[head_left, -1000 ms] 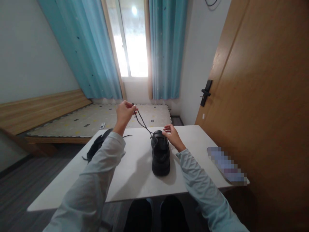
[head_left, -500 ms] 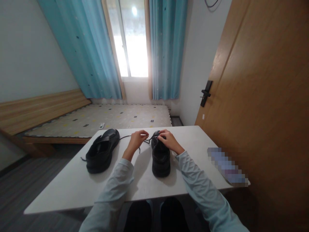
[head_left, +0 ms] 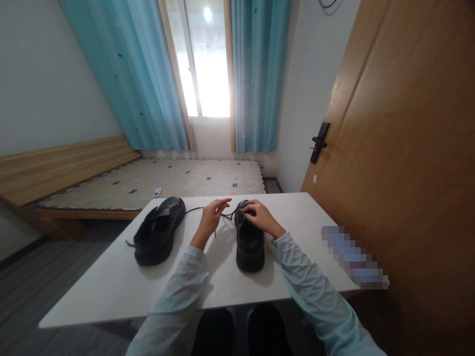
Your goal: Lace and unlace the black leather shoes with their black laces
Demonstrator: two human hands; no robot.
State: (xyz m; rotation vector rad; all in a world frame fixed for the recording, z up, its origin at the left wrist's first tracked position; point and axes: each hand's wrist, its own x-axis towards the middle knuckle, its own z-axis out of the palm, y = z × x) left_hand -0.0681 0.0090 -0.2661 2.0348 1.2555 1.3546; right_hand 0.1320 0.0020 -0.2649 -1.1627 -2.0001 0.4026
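Two black shoes rest on the white table (head_left: 122,291). The left shoe (head_left: 154,237) lies angled, a dark lace (head_left: 193,209) running from its front towards my left hand (head_left: 212,213). That hand is beside the right shoe (head_left: 251,249), with its fingertips closed on the lace and pointing right. My right hand (head_left: 260,215) reaches over the front of the right shoe, thumb and forefinger pinched on a lace at its upper. The exact grips are partly hidden by the fingers.
Beyond the table is a bed (head_left: 178,175) with a small white object (head_left: 158,192) on it. A blurred flat item (head_left: 352,257) lies at the table's right edge. The wooden door (head_left: 404,148) stands at the right, and blue curtains (head_left: 256,74) flank the window.
The fingers of my left hand have straightened slightly and moved a little up and right. My right hand has barely shifted. The whole view has moved slightly.
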